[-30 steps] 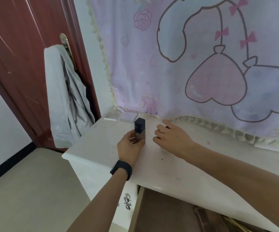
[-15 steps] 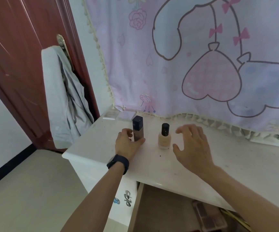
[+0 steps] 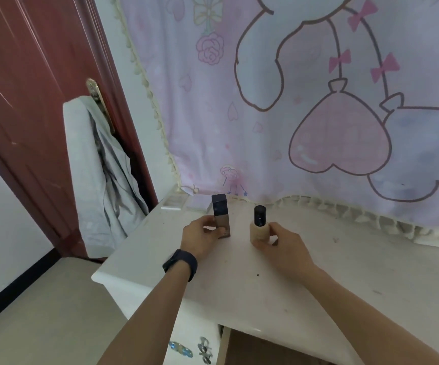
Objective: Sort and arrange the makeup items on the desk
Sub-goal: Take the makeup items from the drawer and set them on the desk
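Observation:
Two makeup bottles stand upright side by side on the white desk [image 3: 371,272]. The left one is a square foundation bottle [image 3: 221,219] with a dark blue cap and greyish body; my left hand [image 3: 201,239] grips its lower part. The right one is a round beige foundation bottle [image 3: 259,227] with a black cap; my right hand [image 3: 283,245] holds its body with thumb and fingers curled round it. A small flat pale case [image 3: 173,202] lies at the desk's back left corner.
A pink cartoon curtain [image 3: 305,101] hangs behind the desk, its fringe resting on the back edge. A grey garment [image 3: 100,180] hangs on the red door [image 3: 28,101] at left. A drawer [image 3: 242,349] below the desk's front is open.
My right hand, open and apart from the beige bottle half a second ago, has moved left and closed round it. My left hand has stayed on the square bottle.

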The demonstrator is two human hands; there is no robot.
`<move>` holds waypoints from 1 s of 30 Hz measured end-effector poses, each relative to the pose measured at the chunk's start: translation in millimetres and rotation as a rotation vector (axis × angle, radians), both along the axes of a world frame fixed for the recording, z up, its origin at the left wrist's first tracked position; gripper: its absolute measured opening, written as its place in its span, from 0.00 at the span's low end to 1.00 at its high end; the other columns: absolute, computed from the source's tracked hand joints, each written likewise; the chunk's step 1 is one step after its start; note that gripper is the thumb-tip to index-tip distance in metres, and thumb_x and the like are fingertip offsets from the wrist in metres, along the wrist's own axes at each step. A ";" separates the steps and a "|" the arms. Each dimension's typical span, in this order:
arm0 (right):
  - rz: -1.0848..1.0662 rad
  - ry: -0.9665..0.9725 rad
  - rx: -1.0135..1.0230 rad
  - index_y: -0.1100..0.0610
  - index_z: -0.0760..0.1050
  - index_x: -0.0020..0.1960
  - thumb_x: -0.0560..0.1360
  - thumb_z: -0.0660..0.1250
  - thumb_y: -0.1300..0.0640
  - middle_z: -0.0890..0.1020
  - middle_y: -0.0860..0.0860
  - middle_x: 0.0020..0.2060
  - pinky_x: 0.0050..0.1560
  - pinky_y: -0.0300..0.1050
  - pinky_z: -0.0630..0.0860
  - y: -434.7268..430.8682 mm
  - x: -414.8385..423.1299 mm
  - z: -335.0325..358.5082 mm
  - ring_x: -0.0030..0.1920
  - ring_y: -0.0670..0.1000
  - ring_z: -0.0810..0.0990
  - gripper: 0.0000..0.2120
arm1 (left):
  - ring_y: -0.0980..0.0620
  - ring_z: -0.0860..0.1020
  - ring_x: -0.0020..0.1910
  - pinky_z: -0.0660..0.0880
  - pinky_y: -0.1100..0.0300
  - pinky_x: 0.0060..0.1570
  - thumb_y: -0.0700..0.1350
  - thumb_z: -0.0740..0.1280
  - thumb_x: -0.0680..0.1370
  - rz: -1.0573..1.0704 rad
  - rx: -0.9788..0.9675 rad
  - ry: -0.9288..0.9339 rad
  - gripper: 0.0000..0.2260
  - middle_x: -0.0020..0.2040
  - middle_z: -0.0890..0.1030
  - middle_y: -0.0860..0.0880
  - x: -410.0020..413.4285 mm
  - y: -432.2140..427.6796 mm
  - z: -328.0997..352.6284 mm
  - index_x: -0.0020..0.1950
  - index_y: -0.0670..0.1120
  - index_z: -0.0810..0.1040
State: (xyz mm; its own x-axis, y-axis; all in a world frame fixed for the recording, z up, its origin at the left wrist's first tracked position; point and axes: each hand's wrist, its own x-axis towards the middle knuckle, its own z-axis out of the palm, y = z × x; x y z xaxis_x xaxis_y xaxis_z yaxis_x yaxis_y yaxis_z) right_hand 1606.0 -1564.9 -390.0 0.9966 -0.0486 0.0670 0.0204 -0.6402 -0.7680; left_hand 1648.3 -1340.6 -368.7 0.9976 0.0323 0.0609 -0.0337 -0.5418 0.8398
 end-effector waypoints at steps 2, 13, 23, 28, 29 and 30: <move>0.008 -0.009 0.012 0.39 0.72 0.52 0.75 0.69 0.40 0.82 0.37 0.53 0.48 0.47 0.78 -1.9 14.1 -1.6 0.45 0.42 0.81 0.09 | 0.62 0.80 0.42 0.70 0.78 0.37 0.45 0.73 0.76 -0.013 0.016 -0.019 0.12 0.52 0.83 0.56 15.8 -2.1 0.8 0.60 0.51 0.82; -0.031 -0.053 -0.162 0.36 0.66 0.58 0.75 0.60 0.30 0.80 0.34 0.51 0.44 0.45 0.71 -7.7 41.1 -10.1 0.46 0.46 0.80 0.16 | 0.50 0.80 0.50 0.71 0.62 0.53 0.46 0.69 0.79 -0.131 0.162 -0.047 0.15 0.62 0.81 0.52 90.1 -21.0 2.1 0.66 0.50 0.79; -0.068 -0.074 -0.079 0.35 0.66 0.59 0.76 0.64 0.34 0.79 0.35 0.43 0.38 0.41 0.69 -11.8 40.0 -19.3 0.40 0.39 0.77 0.15 | 0.52 0.81 0.49 0.76 0.59 0.54 0.53 0.75 0.73 0.053 0.080 -0.105 0.16 0.53 0.83 0.53 83.4 -55.3 -11.7 0.59 0.49 0.82; -0.073 -0.094 -0.052 0.36 0.68 0.60 0.76 0.66 0.36 0.77 0.30 0.44 0.37 0.39 0.68 -12.9 42.1 -23.2 0.40 0.37 0.76 0.16 | 0.56 0.81 0.47 0.75 0.63 0.51 0.54 0.74 0.73 0.025 0.051 -0.097 0.14 0.50 0.84 0.56 89.6 -67.0 -14.3 0.57 0.53 0.83; -0.073 -0.098 -0.050 0.36 0.68 0.60 0.76 0.66 0.36 0.77 0.30 0.43 0.37 0.40 0.68 -12.9 42.2 -23.7 0.40 0.37 0.76 0.15 | 0.57 0.80 0.46 0.74 0.64 0.48 0.54 0.74 0.73 0.021 0.054 -0.097 0.13 0.49 0.84 0.56 90.9 -69.2 -14.4 0.57 0.53 0.83; -0.074 -0.104 -0.047 0.36 0.68 0.60 0.76 0.66 0.36 0.77 0.31 0.43 0.37 0.40 0.68 -12.9 42.3 -23.9 0.39 0.38 0.76 0.15 | 0.57 0.80 0.45 0.73 0.64 0.47 0.54 0.74 0.73 0.020 0.057 -0.098 0.13 0.49 0.83 0.57 92.1 -71.2 -14.4 0.56 0.53 0.83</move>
State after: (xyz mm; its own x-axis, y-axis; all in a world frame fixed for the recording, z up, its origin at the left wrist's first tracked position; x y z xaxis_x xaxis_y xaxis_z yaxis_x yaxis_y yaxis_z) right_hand 1648.3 -1577.7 -413.9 0.9780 -0.1159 0.1734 0.0498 -0.6777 -0.7336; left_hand 1740.4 -1411.9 -383.1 0.9860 0.0456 0.1604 -0.1030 -0.5899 0.8009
